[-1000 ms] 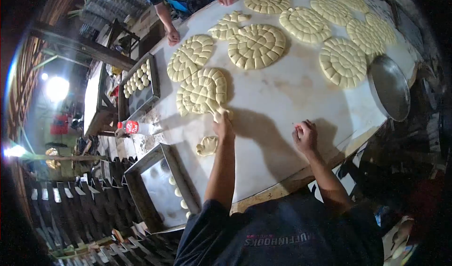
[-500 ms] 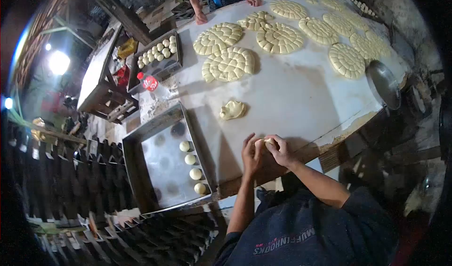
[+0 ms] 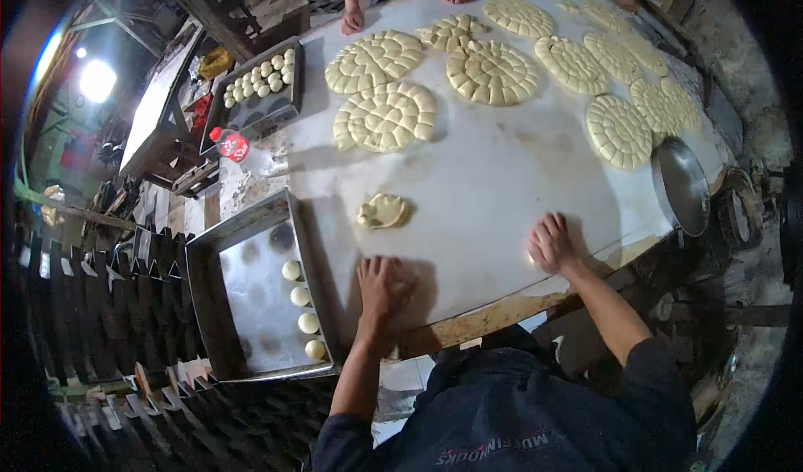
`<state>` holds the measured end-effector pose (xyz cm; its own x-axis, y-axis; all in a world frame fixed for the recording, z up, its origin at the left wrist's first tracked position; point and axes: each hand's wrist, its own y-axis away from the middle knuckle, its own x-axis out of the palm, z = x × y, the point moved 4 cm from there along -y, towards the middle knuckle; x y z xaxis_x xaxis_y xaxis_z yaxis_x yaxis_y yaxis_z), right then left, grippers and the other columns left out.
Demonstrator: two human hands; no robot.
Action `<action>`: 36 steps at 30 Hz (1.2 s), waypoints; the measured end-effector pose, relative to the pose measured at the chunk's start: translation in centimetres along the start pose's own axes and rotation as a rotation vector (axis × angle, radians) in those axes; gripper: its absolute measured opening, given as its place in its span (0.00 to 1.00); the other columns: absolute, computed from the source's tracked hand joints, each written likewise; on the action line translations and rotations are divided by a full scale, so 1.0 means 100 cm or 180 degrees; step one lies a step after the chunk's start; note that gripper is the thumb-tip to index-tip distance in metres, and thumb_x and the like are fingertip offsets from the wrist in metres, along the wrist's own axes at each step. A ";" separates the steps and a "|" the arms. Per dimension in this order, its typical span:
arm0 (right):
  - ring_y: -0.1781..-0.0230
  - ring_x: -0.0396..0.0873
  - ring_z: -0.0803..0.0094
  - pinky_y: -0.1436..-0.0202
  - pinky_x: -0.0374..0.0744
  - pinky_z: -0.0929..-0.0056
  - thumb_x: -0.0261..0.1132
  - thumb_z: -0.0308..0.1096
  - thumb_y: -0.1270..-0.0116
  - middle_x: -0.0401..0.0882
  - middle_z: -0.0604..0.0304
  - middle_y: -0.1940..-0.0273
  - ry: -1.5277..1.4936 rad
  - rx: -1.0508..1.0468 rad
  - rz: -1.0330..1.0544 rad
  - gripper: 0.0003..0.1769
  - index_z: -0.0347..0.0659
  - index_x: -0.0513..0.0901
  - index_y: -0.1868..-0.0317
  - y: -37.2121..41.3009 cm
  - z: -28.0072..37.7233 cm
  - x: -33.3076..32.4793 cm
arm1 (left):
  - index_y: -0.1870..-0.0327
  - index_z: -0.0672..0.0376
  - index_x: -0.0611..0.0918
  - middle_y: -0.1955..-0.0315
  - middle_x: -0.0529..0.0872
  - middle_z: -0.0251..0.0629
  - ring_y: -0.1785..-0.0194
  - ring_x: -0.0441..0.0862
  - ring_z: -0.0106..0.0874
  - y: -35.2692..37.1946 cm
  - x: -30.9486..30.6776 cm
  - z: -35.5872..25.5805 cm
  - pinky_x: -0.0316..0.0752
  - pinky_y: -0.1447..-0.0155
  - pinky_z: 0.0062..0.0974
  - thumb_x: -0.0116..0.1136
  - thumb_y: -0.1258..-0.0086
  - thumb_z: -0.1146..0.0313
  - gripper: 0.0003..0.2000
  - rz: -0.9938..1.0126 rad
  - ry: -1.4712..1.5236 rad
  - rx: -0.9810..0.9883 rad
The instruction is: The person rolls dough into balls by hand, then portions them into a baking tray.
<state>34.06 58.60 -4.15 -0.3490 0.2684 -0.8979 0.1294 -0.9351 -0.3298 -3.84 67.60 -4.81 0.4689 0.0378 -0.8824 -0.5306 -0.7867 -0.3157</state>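
Note:
My left hand (image 3: 383, 288) is on the tabletop near its front edge, fingers curled down in a cupped shape, slightly blurred. Whatever is under its palm is hidden. Farther right, my right hand (image 3: 549, 243) is cupped against the table in the same way, its palm hidden too. Just beyond my left hand lies a loose, uneven lump of dough (image 3: 385, 211). To the left stands a deep metal tray (image 3: 308, 281) with several smooth round dough balls (image 3: 308, 323) lined up along its right side.
Large flat rounds of dough cut into segments (image 3: 492, 72) cover the far half of the table (image 3: 502, 171). A metal bowl (image 3: 682, 186) leans at the right edge. A red-labelled bottle (image 3: 232, 144) and a second tray of dough balls (image 3: 288, 108) are at left. Other people's hands (image 3: 353, 20) rest opposite.
My hands were together pinching a piece of dough; they have since parted and come down on the table, left hand leftward, right hand rightward. The camera view has shifted slightly.

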 end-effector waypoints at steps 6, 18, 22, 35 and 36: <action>0.55 0.72 0.45 0.41 0.70 0.46 0.59 0.33 0.40 0.73 0.44 0.62 -0.0844 0.0201 -0.0241 0.10 0.33 0.75 0.66 -0.046 0.062 0.045 | 0.64 0.59 0.77 0.68 0.79 0.41 0.60 0.75 0.44 -0.048 0.048 -0.092 0.70 0.55 0.39 0.75 0.43 0.61 0.17 -0.0413 0.1186 -0.0672; 0.51 0.71 0.41 0.35 0.68 0.41 0.58 0.28 0.38 0.72 0.41 0.61 -0.0648 0.0299 -0.0178 0.07 0.32 0.73 0.64 -0.094 0.000 0.047 | 0.64 0.56 0.82 0.66 0.82 0.41 0.58 0.77 0.47 -0.062 0.046 -0.029 0.71 0.50 0.42 0.55 0.39 0.73 0.05 -0.0422 0.0414 -0.1027; 0.51 0.73 0.42 0.32 0.69 0.43 0.59 0.28 0.38 0.74 0.44 0.61 -0.0942 -0.0431 0.0262 0.05 0.35 0.74 0.65 -0.049 0.013 0.034 | 0.61 0.57 0.82 0.64 0.84 0.41 0.55 0.79 0.43 -0.016 0.045 -0.064 0.71 0.44 0.45 0.57 0.38 0.71 0.06 -0.0246 0.0368 -0.0979; 0.56 0.71 0.47 0.49 0.69 0.49 0.59 0.30 0.34 0.73 0.47 0.61 -0.0508 0.0901 -0.0704 0.06 0.36 0.75 0.63 -0.094 0.031 0.053 | 0.53 0.58 0.80 0.55 0.83 0.45 0.48 0.77 0.48 -0.030 0.041 -0.033 0.73 0.46 0.42 0.62 0.46 0.76 0.17 -0.0445 0.1506 -0.1268; 0.55 0.72 0.49 0.48 0.70 0.51 0.59 0.31 0.34 0.74 0.47 0.61 -0.0680 0.0626 -0.0559 0.06 0.37 0.76 0.63 -0.080 0.041 0.052 | 0.47 0.60 0.79 0.49 0.81 0.47 0.44 0.77 0.48 -0.003 0.051 -0.038 0.73 0.40 0.42 0.56 0.40 0.77 0.18 -0.0158 0.1311 -0.0795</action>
<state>27.43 66.55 -4.94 -0.5395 0.3943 -0.7439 -0.1243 -0.9112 -0.3928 1.43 65.67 -7.86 0.7568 -0.1283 -0.6410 -0.3382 -0.9160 -0.2159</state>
